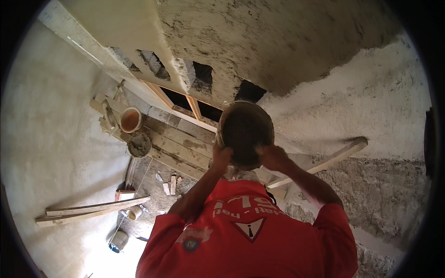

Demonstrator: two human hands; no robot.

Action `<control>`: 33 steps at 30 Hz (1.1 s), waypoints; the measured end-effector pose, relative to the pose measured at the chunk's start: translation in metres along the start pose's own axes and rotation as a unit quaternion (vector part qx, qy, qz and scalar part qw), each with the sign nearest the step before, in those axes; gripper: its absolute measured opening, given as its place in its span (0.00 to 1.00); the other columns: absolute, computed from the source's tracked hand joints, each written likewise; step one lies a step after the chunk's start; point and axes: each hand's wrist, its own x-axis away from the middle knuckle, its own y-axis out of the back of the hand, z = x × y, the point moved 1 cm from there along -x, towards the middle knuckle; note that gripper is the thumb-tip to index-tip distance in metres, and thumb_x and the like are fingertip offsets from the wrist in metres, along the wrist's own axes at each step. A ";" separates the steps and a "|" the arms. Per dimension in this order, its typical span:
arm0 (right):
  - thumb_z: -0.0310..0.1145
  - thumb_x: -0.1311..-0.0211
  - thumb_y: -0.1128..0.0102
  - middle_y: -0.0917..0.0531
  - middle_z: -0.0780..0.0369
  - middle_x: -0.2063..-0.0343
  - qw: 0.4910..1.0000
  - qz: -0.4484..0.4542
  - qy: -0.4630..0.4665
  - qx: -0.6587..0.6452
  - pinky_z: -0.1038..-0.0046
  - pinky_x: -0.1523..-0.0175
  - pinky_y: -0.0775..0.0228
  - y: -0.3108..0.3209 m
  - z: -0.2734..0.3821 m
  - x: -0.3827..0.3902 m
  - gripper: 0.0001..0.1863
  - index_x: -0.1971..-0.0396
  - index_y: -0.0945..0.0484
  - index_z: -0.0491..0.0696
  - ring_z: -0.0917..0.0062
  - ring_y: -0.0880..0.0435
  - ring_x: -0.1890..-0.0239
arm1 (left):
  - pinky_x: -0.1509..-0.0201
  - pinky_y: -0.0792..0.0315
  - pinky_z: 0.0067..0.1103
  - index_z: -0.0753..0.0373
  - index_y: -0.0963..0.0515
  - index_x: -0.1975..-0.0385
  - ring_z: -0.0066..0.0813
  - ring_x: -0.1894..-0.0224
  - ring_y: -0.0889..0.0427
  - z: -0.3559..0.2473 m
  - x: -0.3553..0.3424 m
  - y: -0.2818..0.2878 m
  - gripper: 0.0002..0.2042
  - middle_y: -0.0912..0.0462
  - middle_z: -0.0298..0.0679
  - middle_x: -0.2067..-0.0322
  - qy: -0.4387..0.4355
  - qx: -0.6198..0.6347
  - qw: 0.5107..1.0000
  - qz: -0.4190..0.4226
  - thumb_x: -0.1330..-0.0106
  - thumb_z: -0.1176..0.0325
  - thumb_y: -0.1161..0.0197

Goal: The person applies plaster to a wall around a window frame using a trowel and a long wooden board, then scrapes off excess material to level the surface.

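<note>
My left hand and my right hand grip opposite sides of a round bucket held in front of my red shirt, its dark inside facing up; what it holds is too dim to tell. To the left, a bucket with an orange inside and another with grey mortar stand on wooden scaffold planks. A curved pale object lies beside them.
Ahead is a partly plastered wall with rough openings and a wooden frame. A timber slants at right. Below left are loose boards, broken bricks and containers near a pale wall.
</note>
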 end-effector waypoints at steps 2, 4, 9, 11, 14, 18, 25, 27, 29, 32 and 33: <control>0.37 0.43 0.41 0.17 0.51 0.62 0.998 0.027 0.000 -0.062 0.55 0.57 0.23 -0.005 0.005 0.005 0.18 0.52 0.25 0.50 0.55 0.16 0.60 | 0.76 0.30 0.24 0.67 0.27 0.52 0.27 0.72 0.24 0.003 -0.003 -0.001 0.23 0.23 0.37 0.69 -0.006 -0.026 0.999 -0.027 0.53 0.76 0.44; 0.42 0.41 0.43 0.18 0.53 0.61 0.995 0.003 0.096 -0.006 0.55 0.55 0.23 0.006 -0.016 0.013 0.18 0.52 0.25 0.52 0.56 0.16 0.60 | 0.76 0.31 0.25 0.67 0.27 0.54 0.27 0.73 0.24 -0.001 0.000 -0.003 0.21 0.24 0.38 0.71 0.017 -0.048 0.997 -0.050 0.53 0.76 0.44; 0.39 0.42 0.39 0.20 0.55 0.62 0.998 -0.004 0.000 -0.063 0.56 0.54 0.24 0.084 -0.038 0.046 0.19 0.51 0.26 0.52 0.56 0.17 0.60 | 0.76 0.30 0.25 0.67 0.26 0.57 0.29 0.75 0.23 -0.027 0.015 -0.012 0.18 0.24 0.40 0.73 0.081 -0.069 0.991 -0.077 0.52 0.77 0.44; 0.34 0.43 0.39 0.20 0.55 0.69 0.992 -0.105 0.043 0.057 0.55 0.58 0.26 0.079 -0.073 0.044 0.15 0.56 0.26 0.48 0.56 0.18 0.65 | 0.72 0.28 0.23 0.67 0.29 0.48 0.28 0.70 0.22 -0.035 0.016 -0.023 0.26 0.22 0.41 0.67 0.085 -0.090 0.990 -0.067 0.53 0.79 0.46; 0.33 0.43 0.39 0.20 0.53 0.70 0.974 -0.129 0.037 0.180 0.57 0.58 0.25 0.097 -0.087 0.039 0.13 0.59 0.25 0.47 0.57 0.17 0.65 | 0.63 0.26 0.22 0.67 0.31 0.43 0.28 0.62 0.21 -0.027 0.015 -0.022 0.30 0.21 0.42 0.60 0.038 -0.075 0.995 -0.052 0.53 0.80 0.48; 0.32 0.42 0.43 0.19 0.52 0.71 0.973 -0.139 0.026 0.184 0.58 0.61 0.24 0.116 -0.070 0.036 0.10 0.61 0.25 0.46 0.58 0.16 0.66 | 0.50 0.27 0.23 0.67 0.33 0.41 0.29 0.53 0.22 -0.028 0.017 -0.021 0.32 0.22 0.42 0.54 -0.038 -0.061 0.997 -0.023 0.54 0.79 0.49; 0.39 0.40 0.44 0.16 0.51 0.71 0.993 -0.021 0.055 0.102 0.55 0.60 0.23 0.046 -0.057 0.004 0.14 0.58 0.24 0.49 0.56 0.15 0.65 | 0.47 0.28 0.22 0.68 0.34 0.39 0.29 0.51 0.23 -0.042 0.028 -0.040 0.33 0.22 0.43 0.52 -0.053 -0.064 0.995 -0.047 0.53 0.79 0.49; 0.42 0.42 0.41 0.16 0.52 0.69 0.997 -0.018 0.066 0.034 0.54 0.58 0.23 0.024 -0.055 0.003 0.16 0.56 0.24 0.50 0.55 0.15 0.64 | 0.47 0.28 0.22 0.68 0.34 0.39 0.29 0.51 0.23 -0.051 0.037 -0.052 0.33 0.22 0.43 0.52 -0.049 -0.098 0.992 -0.059 0.53 0.79 0.49; 0.45 0.43 0.39 0.15 0.54 0.68 0.995 -0.054 0.075 -0.043 0.55 0.57 0.23 0.013 -0.052 0.000 0.19 0.55 0.24 0.52 0.54 0.15 0.63 | 0.48 0.28 0.22 0.69 0.34 0.40 0.29 0.52 0.23 -0.052 0.038 -0.051 0.32 0.22 0.42 0.52 -0.028 -0.084 0.995 -0.051 0.53 0.79 0.49; 0.45 0.43 0.38 0.16 0.53 0.69 0.997 -0.034 0.044 -0.058 0.55 0.58 0.24 0.014 -0.060 0.021 0.19 0.55 0.24 0.52 0.53 0.16 0.63 | 0.50 0.28 0.22 0.70 0.34 0.40 0.30 0.53 0.23 -0.061 0.042 -0.050 0.32 0.22 0.42 0.54 0.003 -0.101 0.993 -0.054 0.52 0.79 0.49; 0.44 0.43 0.38 0.16 0.53 0.70 0.992 -0.069 0.059 -0.086 0.55 0.59 0.24 0.012 -0.066 0.028 0.19 0.55 0.24 0.50 0.54 0.16 0.64 | 0.50 0.28 0.22 0.70 0.34 0.41 0.30 0.53 0.23 -0.065 0.043 -0.050 0.31 0.22 0.41 0.54 0.013 -0.113 0.992 -0.056 0.52 0.79 0.49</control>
